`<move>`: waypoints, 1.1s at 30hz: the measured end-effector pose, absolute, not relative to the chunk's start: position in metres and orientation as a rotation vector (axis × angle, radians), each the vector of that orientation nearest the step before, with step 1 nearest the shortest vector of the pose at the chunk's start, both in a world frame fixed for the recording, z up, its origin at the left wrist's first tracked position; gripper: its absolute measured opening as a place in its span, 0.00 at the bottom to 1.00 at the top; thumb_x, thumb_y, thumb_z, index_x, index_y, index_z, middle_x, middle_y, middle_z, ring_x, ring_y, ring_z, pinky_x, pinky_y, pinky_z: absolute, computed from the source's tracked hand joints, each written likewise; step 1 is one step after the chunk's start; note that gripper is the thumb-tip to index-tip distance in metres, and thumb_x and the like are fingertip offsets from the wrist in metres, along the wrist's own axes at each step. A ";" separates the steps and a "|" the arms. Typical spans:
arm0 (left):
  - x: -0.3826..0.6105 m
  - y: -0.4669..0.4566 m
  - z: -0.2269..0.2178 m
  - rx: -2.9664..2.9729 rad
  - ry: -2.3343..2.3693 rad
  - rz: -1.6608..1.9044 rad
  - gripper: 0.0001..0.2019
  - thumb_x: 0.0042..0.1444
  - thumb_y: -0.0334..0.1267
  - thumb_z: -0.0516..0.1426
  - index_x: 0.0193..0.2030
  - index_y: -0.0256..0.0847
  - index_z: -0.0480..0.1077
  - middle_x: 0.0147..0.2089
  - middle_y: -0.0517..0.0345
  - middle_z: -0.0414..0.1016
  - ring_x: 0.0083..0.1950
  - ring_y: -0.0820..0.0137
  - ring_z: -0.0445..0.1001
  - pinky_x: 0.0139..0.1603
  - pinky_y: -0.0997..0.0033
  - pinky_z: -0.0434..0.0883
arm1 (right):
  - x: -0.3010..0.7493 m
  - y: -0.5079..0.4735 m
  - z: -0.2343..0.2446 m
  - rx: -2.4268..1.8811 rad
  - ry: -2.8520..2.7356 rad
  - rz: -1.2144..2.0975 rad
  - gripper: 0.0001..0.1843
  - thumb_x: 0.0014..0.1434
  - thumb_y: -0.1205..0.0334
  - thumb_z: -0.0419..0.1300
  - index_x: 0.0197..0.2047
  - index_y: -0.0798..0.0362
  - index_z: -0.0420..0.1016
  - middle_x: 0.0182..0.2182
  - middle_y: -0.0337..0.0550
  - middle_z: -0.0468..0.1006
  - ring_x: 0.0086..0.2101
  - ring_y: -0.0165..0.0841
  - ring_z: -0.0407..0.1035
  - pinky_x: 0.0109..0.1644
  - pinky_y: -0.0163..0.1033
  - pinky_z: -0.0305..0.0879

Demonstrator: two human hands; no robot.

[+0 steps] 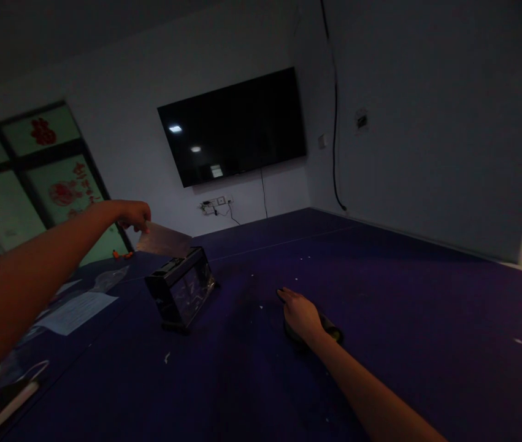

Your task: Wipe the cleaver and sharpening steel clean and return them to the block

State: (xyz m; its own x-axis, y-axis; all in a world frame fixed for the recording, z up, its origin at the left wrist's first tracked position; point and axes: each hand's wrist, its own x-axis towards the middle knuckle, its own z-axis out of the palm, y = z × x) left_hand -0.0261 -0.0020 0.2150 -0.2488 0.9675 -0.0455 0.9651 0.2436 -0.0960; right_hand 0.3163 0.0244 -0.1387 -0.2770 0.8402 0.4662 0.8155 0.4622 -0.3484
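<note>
My left hand (135,215) pinches one corner of a pale sheet of paper (165,239). The sheet's lower edge meets or hangs just above the top of a small black box (182,288) with a see-through side, which looks like a desktop paper shredder. Whether the paper is inside its top cannot be told. Farther right, my right hand (301,313) lies over a dark, rounded object (334,331) on the purple table (251,380). The fingers curl around its far side, partly hidden, and its kind is unclear.
Small white scraps (167,357) are scattered over the table. At the left lie a printed sheet (76,312), clear plastic wrapping (110,279) and a dark item with a pale edge (12,405). Small orange objects (122,254) sit at the far edge. A television (237,129) hangs on the wall.
</note>
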 end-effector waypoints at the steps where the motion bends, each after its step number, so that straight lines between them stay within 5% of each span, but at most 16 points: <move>1: -0.026 -0.003 0.215 -1.908 -2.463 0.139 0.09 0.33 0.33 0.62 0.24 0.31 0.68 0.16 0.61 0.65 0.21 0.76 0.58 0.25 0.75 0.52 | 0.316 0.024 -0.139 -1.374 -2.115 0.053 0.25 0.52 0.73 0.46 0.54 0.56 0.65 0.53 0.48 0.65 0.50 0.34 0.62 0.53 0.37 0.56; 9: -0.031 -0.004 0.207 -1.849 -2.455 -0.004 0.12 0.34 0.40 0.62 0.18 0.35 0.66 0.11 0.69 0.59 0.21 0.79 0.56 0.26 0.76 0.50 | 0.316 0.025 -0.139 -1.390 -2.118 0.070 0.25 0.52 0.72 0.47 0.54 0.55 0.64 0.53 0.47 0.65 0.50 0.36 0.63 0.52 0.37 0.57; 18: -0.016 -0.012 0.215 -1.939 -2.434 0.202 0.07 0.37 0.31 0.61 0.22 0.30 0.68 0.13 0.65 0.63 0.16 0.81 0.54 0.23 0.77 0.52 | 0.316 0.027 -0.141 -1.383 -2.119 0.088 0.25 0.52 0.72 0.46 0.54 0.56 0.65 0.53 0.48 0.65 0.51 0.34 0.61 0.54 0.36 0.54; 23: -0.017 -0.011 0.216 -1.933 -2.387 0.297 0.04 0.43 0.28 0.57 0.28 0.28 0.69 0.15 0.64 0.65 0.16 0.79 0.56 0.22 0.76 0.56 | 0.316 0.030 -0.143 -1.380 -2.122 0.101 0.25 0.52 0.72 0.46 0.54 0.56 0.65 0.53 0.48 0.65 0.51 0.35 0.61 0.55 0.37 0.54; 29: -0.022 -0.003 0.207 -1.856 -2.307 0.385 0.17 0.42 0.25 0.56 0.42 0.27 0.67 0.19 0.62 0.69 0.19 0.76 0.62 0.25 0.72 0.63 | 0.316 0.029 -0.142 -1.381 -2.125 0.100 0.25 0.52 0.71 0.46 0.54 0.56 0.64 0.54 0.49 0.64 0.51 0.36 0.61 0.54 0.38 0.55; 33: -0.019 0.004 0.202 -1.840 -2.200 0.513 0.09 0.39 0.22 0.55 0.30 0.30 0.71 0.19 0.60 0.71 0.22 0.74 0.66 0.30 0.70 0.65 | 0.317 0.027 -0.142 -1.384 -2.126 0.090 0.25 0.53 0.71 0.46 0.54 0.57 0.64 0.53 0.49 0.64 0.50 0.36 0.62 0.53 0.38 0.56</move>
State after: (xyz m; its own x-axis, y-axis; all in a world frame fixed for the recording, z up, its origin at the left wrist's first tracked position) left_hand -0.0195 0.0041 0.2015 -0.1871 0.9811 -0.0486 0.9016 0.1519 -0.4050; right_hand 0.3166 0.0275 -0.1417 -0.2814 0.8530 0.4396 0.8128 0.4554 -0.3632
